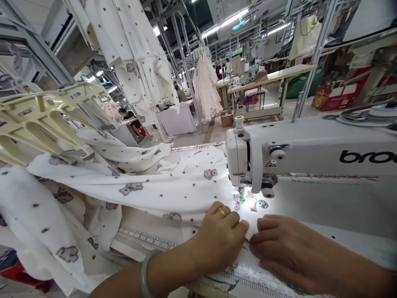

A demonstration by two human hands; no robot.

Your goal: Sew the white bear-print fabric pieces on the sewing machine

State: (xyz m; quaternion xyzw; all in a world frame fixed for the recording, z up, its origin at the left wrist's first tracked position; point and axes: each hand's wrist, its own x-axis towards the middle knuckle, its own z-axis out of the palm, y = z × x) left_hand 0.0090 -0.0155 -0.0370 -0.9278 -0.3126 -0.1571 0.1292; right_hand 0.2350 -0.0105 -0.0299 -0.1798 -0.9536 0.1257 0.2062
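The left hand (221, 236) and right hand (283, 248) pinch the bear-print fabric (176, 203) just in front of the presser foot (242, 194). Its bulk, left of the foot, could drag it askew; fingers straying closer could get caught.

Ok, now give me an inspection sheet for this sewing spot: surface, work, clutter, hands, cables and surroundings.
Surface: pale table, lit near the needle; ruler along the near edge.
Work: white bear-print cloth reaches the machine at the green foot; more cloth drapes at left by cream clamps.
Clutter: red object low at left, partly hidden.
Left hand: fingers curled on the cloth near its edge.
Right hand: fingertips at the cloth's edge; grip unclear.
Cables: nothing seen by the hands.
Surroundings: hanging pink garments, a wood-edged table, red box and a seated person in the background.
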